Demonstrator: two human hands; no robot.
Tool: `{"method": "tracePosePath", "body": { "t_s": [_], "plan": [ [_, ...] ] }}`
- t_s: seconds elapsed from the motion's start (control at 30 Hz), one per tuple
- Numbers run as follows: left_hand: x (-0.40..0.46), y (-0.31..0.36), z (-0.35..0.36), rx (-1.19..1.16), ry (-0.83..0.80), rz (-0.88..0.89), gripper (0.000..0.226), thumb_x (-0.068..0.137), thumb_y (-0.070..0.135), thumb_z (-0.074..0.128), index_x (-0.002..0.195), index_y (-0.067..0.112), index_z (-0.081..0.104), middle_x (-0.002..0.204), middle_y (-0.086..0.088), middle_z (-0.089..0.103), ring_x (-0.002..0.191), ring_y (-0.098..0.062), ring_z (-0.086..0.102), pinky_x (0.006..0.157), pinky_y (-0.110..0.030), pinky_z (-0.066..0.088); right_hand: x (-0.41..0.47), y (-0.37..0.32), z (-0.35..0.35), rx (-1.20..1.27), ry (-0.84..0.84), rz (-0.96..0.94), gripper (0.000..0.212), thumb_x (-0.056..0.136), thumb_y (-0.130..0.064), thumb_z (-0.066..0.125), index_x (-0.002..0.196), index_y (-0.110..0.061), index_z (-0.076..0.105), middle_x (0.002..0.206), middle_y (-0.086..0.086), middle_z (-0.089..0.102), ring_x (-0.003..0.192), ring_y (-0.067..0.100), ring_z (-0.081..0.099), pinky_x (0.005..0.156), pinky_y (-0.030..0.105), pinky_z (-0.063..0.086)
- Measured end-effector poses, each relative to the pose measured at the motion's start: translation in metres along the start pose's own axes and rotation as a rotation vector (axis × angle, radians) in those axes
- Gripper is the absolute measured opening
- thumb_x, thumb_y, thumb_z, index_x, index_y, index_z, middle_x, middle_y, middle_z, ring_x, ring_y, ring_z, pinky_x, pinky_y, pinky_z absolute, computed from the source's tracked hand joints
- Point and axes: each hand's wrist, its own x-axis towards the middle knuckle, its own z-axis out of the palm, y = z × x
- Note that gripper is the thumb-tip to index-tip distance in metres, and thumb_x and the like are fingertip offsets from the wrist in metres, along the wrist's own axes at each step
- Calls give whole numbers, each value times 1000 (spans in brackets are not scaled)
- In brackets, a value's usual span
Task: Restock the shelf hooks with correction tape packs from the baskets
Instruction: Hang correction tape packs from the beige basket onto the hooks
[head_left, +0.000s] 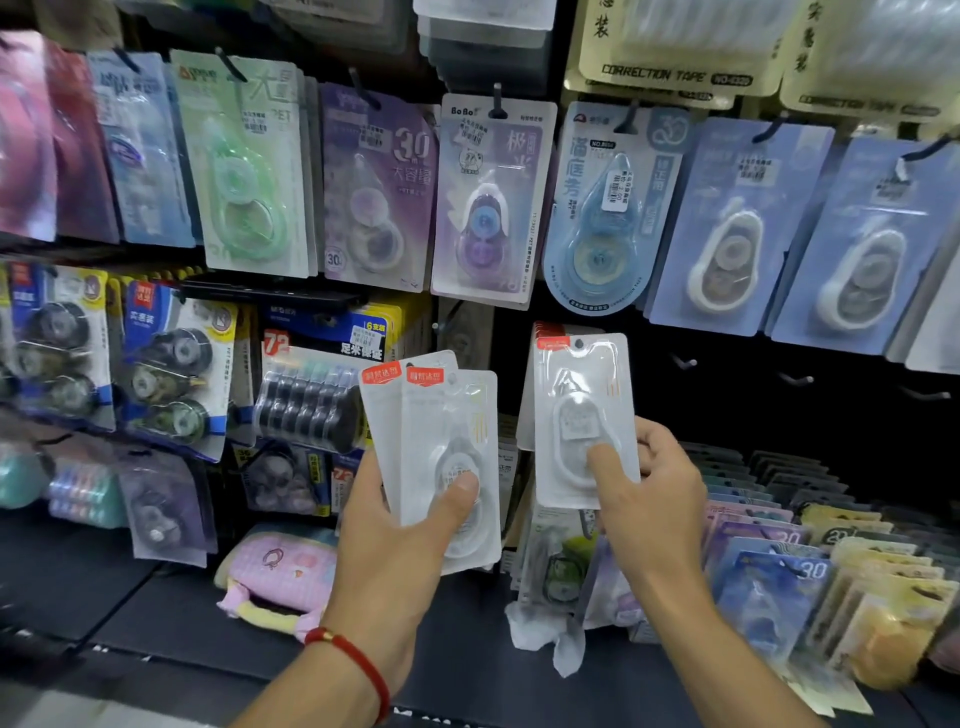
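My left hand (400, 540) grips two white correction tape packs (441, 431) with orange labels, fanned out, thumb pressed on the front one. My right hand (649, 493) holds another white correction tape pack (582, 410) upright, thumb on its blister; its hang hole sits near the top, in front of more of the same packs on a hook. To the right, bare shelf hooks (685, 362) stick out of the dark back panel. Whether the right-hand pack is on a hook I cannot tell.
Rows of coloured correction tape packs (493, 197) hang above. Multi-packs (171, 374) hang at the left. Stacked packs fill the bins at lower right (810, 561). A pink pouch (280, 577) lies on the dark shelf (156, 613) below.
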Motion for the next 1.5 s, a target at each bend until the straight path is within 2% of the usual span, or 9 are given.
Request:
{"method": "tracePosePath", "body": {
  "t_s": [0.37,0.47,0.57,0.67,0.77,0.93,1.03,1.17,1.5],
  "plan": [
    [0,-1,-4,-12,8,-19,59,70,36,87,124,42,67,118,10,77,110,-14,75,92,-44,61,12,17,3,-71,-26,13,16,95,-30,69,110,-35,67,85,-16,76,64,7,70,50,22,54],
    [0,-2,-3,-10,8,-24,55,75,29,88,125,40,66,119,10,77,110,-14,75,95,-46,60,35,30,17,-245,-120,38,38,103,-40,61,139,-31,58,117,-9,74,105,28,72,86,45,60],
    [-2,-5,0,-7,-4,-34,51,83,18,86,126,37,66,116,11,78,108,-12,75,93,-41,60,59,44,31,-336,-136,113,59,106,-43,56,158,-21,40,145,12,58,136,40,53,104,46,48],
    [-3,-6,5,-10,-12,-59,50,85,15,85,127,35,65,115,10,79,107,-12,76,92,-43,62,73,50,35,-433,-172,139,50,106,-40,57,152,-22,48,131,16,67,117,40,63,87,39,48],
    [-5,-7,9,-34,-39,-95,55,79,21,88,127,33,66,116,9,79,109,-15,76,93,-46,62,70,42,32,-602,-158,136,57,105,-41,58,155,-17,43,139,18,60,124,41,58,94,44,49],
    [-6,-5,11,-116,-104,-163,67,70,29,90,132,29,64,121,1,78,113,-24,75,93,-58,61,15,7,9,-151,-439,8,35,95,-64,54,114,-39,70,110,-14,75,106,8,70,88,28,55],
    [-8,-2,14,-158,-150,-204,71,68,30,89,134,26,63,123,-5,77,114,-30,74,94,-61,59,-16,-6,-4,-99,-636,-24,35,90,-62,64,118,-41,69,114,-18,75,105,5,71,88,27,59],
    [-14,3,19,-183,-214,-239,65,73,29,88,132,25,63,123,-7,77,112,-33,75,90,-59,61,-28,-5,-15,-80,-577,-33,21,98,-33,73,118,-34,67,108,-14,76,99,6,72,82,28,60],
    [-11,-1,11,-106,-83,-305,32,100,11,69,125,32,67,113,-1,80,100,-27,79,69,-42,64,14,-14,-28,-28,-276,74,12,104,-30,60,114,-35,55,111,-6,73,96,17,73,86,48,60]
  ]
}}
